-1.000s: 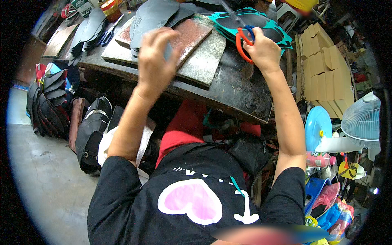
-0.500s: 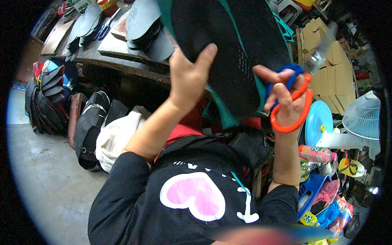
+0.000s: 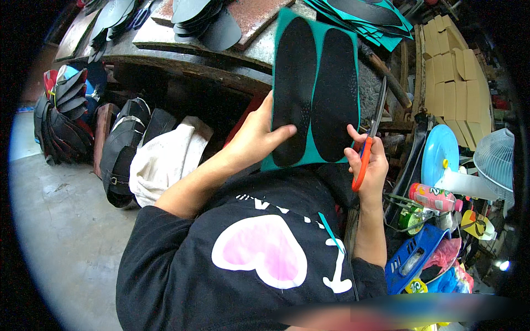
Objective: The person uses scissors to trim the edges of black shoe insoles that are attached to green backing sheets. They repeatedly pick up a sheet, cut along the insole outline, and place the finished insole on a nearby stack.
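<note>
My left hand [image 3: 264, 129] pinches the left edge of a teal sheet [image 3: 314, 132] between thumb and fingers. Two long black insole shapes lie side by side on this sheet, held up in front of my chest. Scissors [image 3: 366, 157] with orange and blue handles are gripped in my right hand [image 3: 371, 163], near the sheet's lower right corner. Their blades point upward beside its right edge; whether they touch it I cannot tell. The left fingers behind the sheet are hidden. A thin teal offcut [image 3: 328, 227] lies on my black shirt.
More teal sheets with black shapes [image 3: 375, 14] lie on the workbench, beside stacked grey insoles [image 3: 201, 22]. Bundled black soles [image 3: 63, 118] and a white cloth [image 3: 165, 163] are at left. Cardboard boxes [image 3: 452, 83], a fan [image 3: 491, 160] and a pink bottle [image 3: 433, 197] stand right.
The teal sheet has moved down and away from my head, so all of it now shows. In my right hand the scissors have swung from pointing up-right to nearly upright beside it.
</note>
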Demonstrator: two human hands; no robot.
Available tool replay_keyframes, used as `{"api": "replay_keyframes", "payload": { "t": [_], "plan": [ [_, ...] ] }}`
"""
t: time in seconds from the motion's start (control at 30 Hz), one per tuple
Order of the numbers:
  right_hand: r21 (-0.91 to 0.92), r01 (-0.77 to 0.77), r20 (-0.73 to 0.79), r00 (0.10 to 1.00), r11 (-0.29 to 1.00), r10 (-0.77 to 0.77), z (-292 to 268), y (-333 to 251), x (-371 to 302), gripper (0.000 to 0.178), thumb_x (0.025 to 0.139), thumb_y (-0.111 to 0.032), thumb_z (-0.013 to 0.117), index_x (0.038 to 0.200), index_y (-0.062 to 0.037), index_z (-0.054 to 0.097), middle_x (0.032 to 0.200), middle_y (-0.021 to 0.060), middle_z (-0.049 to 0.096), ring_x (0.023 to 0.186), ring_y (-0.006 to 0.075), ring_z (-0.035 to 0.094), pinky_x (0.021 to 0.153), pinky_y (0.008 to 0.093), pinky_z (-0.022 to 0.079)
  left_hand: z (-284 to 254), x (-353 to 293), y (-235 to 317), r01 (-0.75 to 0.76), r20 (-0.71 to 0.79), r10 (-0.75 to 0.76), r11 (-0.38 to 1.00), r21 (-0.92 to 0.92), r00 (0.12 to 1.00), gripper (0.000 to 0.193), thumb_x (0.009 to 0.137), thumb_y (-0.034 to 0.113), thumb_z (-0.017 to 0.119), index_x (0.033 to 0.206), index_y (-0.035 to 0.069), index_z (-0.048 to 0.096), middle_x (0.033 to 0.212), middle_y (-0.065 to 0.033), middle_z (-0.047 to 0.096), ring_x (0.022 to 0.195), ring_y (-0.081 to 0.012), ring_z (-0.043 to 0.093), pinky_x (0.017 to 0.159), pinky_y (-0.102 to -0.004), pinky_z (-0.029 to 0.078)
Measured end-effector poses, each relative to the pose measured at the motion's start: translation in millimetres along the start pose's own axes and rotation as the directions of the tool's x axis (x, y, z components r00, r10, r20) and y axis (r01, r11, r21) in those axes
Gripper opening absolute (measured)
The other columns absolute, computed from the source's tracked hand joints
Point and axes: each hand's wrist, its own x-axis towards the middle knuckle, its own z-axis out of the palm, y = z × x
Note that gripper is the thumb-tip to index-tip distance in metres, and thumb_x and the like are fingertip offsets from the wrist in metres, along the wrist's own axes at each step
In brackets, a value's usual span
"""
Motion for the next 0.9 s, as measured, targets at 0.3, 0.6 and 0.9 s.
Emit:
{"api": "replay_keyframes", "payload": {
  "t": [0.3, 0.6, 0.9],
  "plan": [
    [0.008, -0.213, 0.545, 0.82, 0.977, 0.175, -13.5, -18.3, -14.3, 0.045, 0.082, -0.036, 0.068, 0.106, -0.0006, 0.055, 0.069, 0.0021, 0.056, 0.061, 0.0081, 0.052, 0.057, 0.0224, 0.042, -36.0, 59.9, -5.8, -0.378, -0.499, 0.414, 0.909, 0.177, 0.762, 0.035, 0.088, 0.01, 0.061, 0.115, -0.004, 0.044, 0.089, -0.0191, 0.066, 0.079, -0.0297, 0.067, 0.07, -0.0346, 0.053],
    [0.054, -0.268, 0.616, 0.767, 0.962, 0.179, 4.3, -5.8, -15.6, 0.1, 0.071, -0.087, 0.034, 0.111, 0.0025, 0.053, 0.068, 0.0037, 0.055, 0.062, 0.0108, 0.053, 0.058, 0.0234, 0.04, -0.7, 41.1, 4.7, -0.402, -0.472, 0.302, 0.907, -0.126, 0.828, 0.035, 0.09, 0.012, 0.059, 0.118, -0.003, 0.043, 0.101, -0.0141, 0.061, 0.091, -0.0218, 0.062, 0.082, -0.0312, 0.049],
    [0.196, -0.314, 0.55, 0.82, 0.929, 0.161, 0.3, -6.7, -19.2, 0.091, 0.071, -0.084, 0.043, 0.092, 0.0038, 0.053, 0.05, 0.0003, 0.046, 0.038, 0.0075, 0.043, 0.037, 0.0188, 0.033, 3.0, 30.8, 3.1, -0.303, -0.394, 0.198, 0.926, -0.224, 0.897, 0.037, 0.09, 0.012, 0.059, 0.12, -0.004, 0.043, 0.104, -0.0144, 0.061, 0.092, -0.019, 0.061, 0.084, -0.031, 0.05]
  ]
}}
